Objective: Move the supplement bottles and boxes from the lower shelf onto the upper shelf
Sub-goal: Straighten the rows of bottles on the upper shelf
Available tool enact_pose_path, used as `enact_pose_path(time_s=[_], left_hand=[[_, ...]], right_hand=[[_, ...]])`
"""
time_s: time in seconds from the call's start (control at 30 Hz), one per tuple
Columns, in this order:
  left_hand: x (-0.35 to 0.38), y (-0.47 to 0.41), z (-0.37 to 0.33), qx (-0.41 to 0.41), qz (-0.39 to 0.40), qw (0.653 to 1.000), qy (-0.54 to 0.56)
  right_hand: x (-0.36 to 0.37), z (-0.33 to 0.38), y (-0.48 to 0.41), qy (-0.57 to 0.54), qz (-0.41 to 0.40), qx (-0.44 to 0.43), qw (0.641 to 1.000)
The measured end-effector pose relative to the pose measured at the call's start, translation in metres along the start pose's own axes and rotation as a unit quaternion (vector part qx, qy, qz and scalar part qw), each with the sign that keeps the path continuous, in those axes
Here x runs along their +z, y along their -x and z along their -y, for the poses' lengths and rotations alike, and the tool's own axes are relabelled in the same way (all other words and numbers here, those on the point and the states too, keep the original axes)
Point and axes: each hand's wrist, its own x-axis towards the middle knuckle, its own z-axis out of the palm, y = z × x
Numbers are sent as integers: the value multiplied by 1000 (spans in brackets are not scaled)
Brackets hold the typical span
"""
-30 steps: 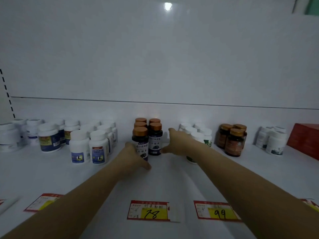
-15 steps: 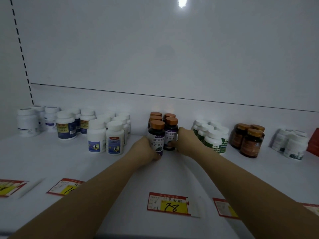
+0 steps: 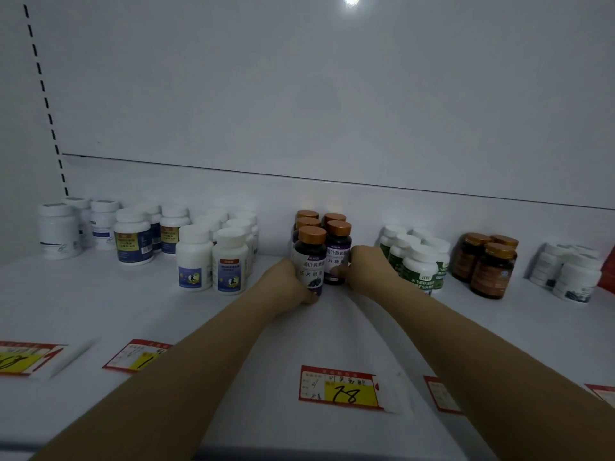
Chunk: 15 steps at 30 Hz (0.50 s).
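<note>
While a second ago our hands were only sliding in beside the gold-capped dark bottles (image 3: 337, 242), now we've got contact on both sides. All five bottles stand in a tight bunch straight behind the 78 price tag (image 3: 339, 390) on the white shelf (image 3: 100, 311), and none of them looks lifted yet.

Our left hand (image 3: 289, 284) is wrapped on the front-left dark bottle (image 3: 311, 261). The thumb curls across the bottom of its label, and the other fingers are hidden behind it, so we can't tell how they lie. Our right hand (image 3: 369, 271) has its thumb pressed on the label of the front-right dark bottle (image 3: 336, 254), with the rest of the fingers out of sight round the far side.

The cap count is the same as before, so nothing has left the bunch. Our read is that both grabs are about set and the lift comes next.

One thing to watch: the green-label white bottles (image 3: 420, 271), behind and right of the tag, sit just beside our right wrist and would be easy to knock.
</note>
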Motion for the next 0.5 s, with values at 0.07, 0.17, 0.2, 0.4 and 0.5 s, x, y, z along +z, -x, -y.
enact_pose_path(time_s=[0.07,0.17,0.2,0.4,0.5], left_hand=[[0,2,0,-3,-3,1000,1],[1,2,0,-8,-6,1000,3],[1,2,0,-10,-5,1000,8],[6,10,-7,-40,-28,999,-3],[10,21,-15,-55,-41,997,-42]], right_hand=[[0,2,3,-8,1,24,1000],[0,5,12,13,18,17,1000],[0,6,18,30,22,9,999],[-12,-5,52,80,15,-44,996],[-33,-16,57,52,-35,-77,995]])
